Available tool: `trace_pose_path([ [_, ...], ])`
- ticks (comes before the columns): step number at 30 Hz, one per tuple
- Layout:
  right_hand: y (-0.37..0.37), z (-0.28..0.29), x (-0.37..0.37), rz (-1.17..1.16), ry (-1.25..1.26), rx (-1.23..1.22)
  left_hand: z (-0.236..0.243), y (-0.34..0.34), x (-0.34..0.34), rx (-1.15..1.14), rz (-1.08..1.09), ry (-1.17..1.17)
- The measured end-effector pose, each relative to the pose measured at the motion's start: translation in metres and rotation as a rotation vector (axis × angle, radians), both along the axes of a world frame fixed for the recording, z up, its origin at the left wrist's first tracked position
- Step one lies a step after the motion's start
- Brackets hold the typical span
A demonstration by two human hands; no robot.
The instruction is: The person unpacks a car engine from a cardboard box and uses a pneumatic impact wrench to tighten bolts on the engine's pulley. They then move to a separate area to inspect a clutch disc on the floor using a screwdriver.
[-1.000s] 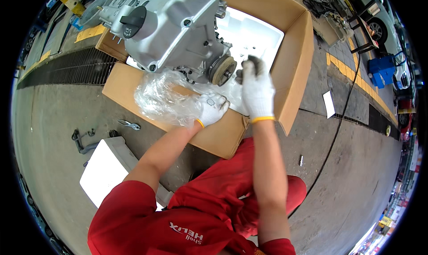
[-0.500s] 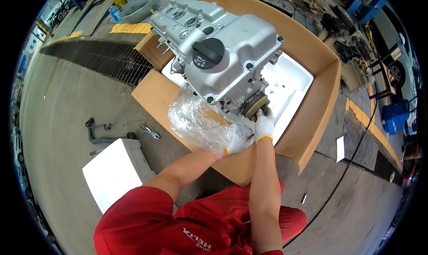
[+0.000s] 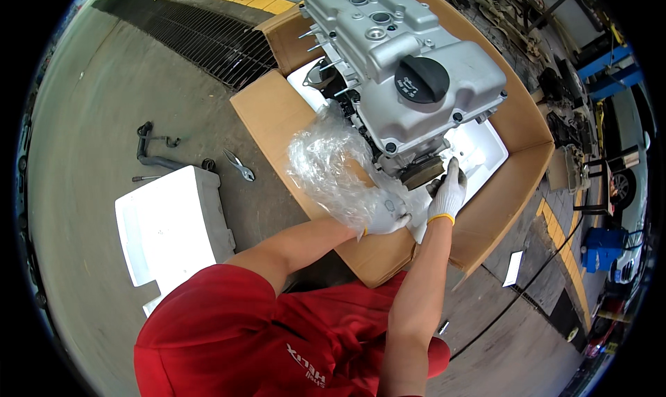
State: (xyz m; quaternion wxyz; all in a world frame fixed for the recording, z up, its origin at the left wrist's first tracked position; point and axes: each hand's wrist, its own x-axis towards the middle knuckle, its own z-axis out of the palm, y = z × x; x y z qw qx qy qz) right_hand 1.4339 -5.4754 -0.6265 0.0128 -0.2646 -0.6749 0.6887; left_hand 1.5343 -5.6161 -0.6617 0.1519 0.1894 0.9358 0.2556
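Observation:
A silver engine (image 3: 458,71) with a black oil filler cap (image 3: 422,80) stands in an open cardboard box (image 3: 520,182). Crumpled clear plastic film (image 3: 329,157) hangs at its near left side. My left hand (image 3: 388,215), in a white knit glove, is closed on the lower end of this film, which partly covers the fingers. Beside the round pulley (image 3: 422,173) low on the engine's near end is my right hand (image 3: 449,194), gloved with dark-stained fingertips. Its fingers stretch up along the pulley's right edge; whether they touch it is hard to see.
White foam lining (image 3: 489,147) lies inside the box. To the left on the floor are a white foam block (image 3: 170,220), pliers (image 3: 239,166) and a dark bent hose (image 3: 156,159). A black cable (image 3: 513,303) runs along the right, near a white sheet (image 3: 513,268).
The view has shifted, so the engine and box appear farther right. My right hand has moved from under the pulley to its right side, fingers extended. The left hand stays at the film.

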Motion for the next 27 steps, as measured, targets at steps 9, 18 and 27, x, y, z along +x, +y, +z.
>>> trace_pose_path([
  [9,-0.029,-0.001,-0.006,0.368,-0.161,1.028,-0.022,0.004,0.001,0.268,0.183,0.269],
  [18,-0.011,-0.061,-0.025,0.395,-0.084,1.251,-0.04,0.067,-0.01,1.745,1.336,-1.044],
  [27,0.031,-0.127,-0.064,0.484,0.007,1.23,-0.043,0.07,-0.057,2.444,1.305,-1.31],
])
